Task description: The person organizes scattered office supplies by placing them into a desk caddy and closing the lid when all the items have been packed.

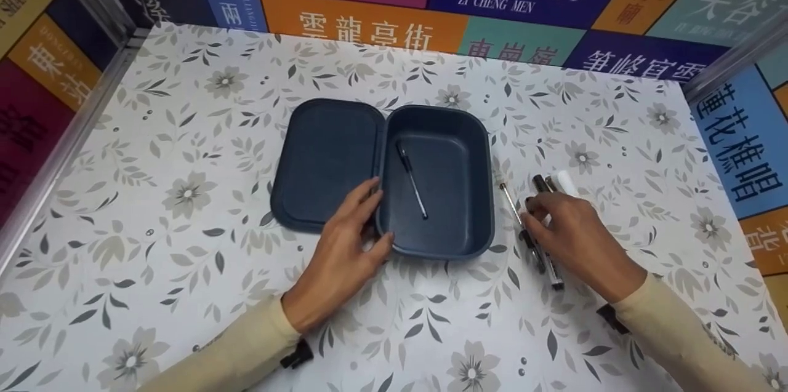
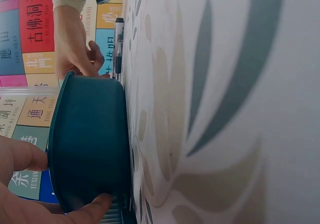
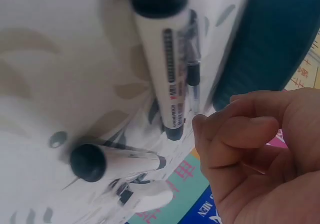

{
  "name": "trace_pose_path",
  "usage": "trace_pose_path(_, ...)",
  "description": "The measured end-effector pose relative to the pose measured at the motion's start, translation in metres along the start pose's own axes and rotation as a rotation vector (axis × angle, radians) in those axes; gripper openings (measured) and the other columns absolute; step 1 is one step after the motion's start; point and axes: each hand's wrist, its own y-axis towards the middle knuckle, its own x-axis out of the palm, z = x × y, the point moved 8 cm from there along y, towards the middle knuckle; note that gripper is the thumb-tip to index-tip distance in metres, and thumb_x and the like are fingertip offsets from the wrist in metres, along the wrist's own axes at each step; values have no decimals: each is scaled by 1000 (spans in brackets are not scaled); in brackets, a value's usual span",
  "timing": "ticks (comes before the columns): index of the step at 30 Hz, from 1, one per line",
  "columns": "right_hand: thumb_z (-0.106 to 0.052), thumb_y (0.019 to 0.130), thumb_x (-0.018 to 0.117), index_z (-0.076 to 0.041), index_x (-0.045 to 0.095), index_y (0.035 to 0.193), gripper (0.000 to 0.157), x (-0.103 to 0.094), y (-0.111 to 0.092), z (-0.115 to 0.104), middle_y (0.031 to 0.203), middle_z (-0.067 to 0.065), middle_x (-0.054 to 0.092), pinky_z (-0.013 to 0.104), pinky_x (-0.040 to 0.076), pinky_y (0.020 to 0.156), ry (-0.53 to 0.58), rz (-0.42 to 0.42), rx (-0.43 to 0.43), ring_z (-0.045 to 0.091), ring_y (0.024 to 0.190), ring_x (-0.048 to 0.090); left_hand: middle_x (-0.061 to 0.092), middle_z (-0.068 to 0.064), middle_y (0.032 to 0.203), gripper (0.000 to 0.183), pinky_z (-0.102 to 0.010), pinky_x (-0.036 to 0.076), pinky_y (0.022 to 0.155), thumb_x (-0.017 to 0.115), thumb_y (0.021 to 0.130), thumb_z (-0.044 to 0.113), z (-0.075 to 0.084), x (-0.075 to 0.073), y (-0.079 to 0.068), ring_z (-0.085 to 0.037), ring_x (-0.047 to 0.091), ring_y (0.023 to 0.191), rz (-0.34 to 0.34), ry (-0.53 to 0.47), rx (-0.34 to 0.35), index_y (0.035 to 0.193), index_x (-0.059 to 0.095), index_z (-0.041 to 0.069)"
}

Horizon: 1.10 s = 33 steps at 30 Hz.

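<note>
A dark blue box stands on the flower-patterned tabletop with a black-and-clear pen lying inside. Its lid lies flat against its left side. My left hand rests at the box's near-left corner, thumb at the rim, fingers along the left side. To the right of the box, my right hand hovers with loosely bent fingers over a second pen and a white marker with a black end. Fingertips come close to the pen; nothing shows held between them.
Beyond the right hand lie another black-ended marker and a white object, partly behind the hand. Panels with Chinese lettering border the table at the back and sides, with metal rails at the edges.
</note>
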Motion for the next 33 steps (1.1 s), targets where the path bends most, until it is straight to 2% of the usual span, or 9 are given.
trace_pose_path(5, 2, 94, 71, 1, 76, 92, 6, 5, -4, -2, 83, 7, 73, 45, 57, 71, -6, 20, -33, 25, 78, 69, 40, -17, 173, 69, -30, 55, 112, 77, 96, 0, 0, 0, -1, -26, 43, 156, -8, -4, -8, 157, 49, -12)
trace_pose_path(11, 4, 94, 69, -2, 73, 88, 10, 11, -7, -5, 83, 7, 68, 35, 54, 63, -16, 17, -50, 18, 73, 63, 41, -15, 173, 67, -33, 58, 107, 76, 97, 1, -1, -1, -1, -24, 47, 153, -9, 7, 2, 157, 51, -11)
trace_pose_path(17, 4, 95, 72, 2, 75, 92, 5, 17, -8, -6, 84, 10, 71, 39, 58, 64, -11, -6, -56, 21, 72, 67, 40, -16, 173, 68, -27, 57, 106, 76, 96, -1, -2, 1, -1, -23, 51, 149, -10, -10, -2, 157, 50, -12)
trace_pose_path(23, 2, 97, 75, -3, 72, 89, 9, 21, -7, -3, 80, 8, 69, 33, 53, 57, -1, -44, -18, 15, 62, 63, 40, -18, 173, 68, -24, 56, 108, 76, 96, -2, -1, 1, 0, -25, 49, 151, -13, -10, 2, 157, 49, -14)
trace_pose_path(33, 4, 95, 73, 1, 73, 90, 6, 24, -5, -8, 77, 9, 70, 38, 55, 58, -20, -11, -52, 20, 64, 63, 38, -19, 174, 69, -23, 55, 108, 76, 96, -2, -2, 0, 0, -26, 49, 151, -23, -30, -11, 158, 47, -14)
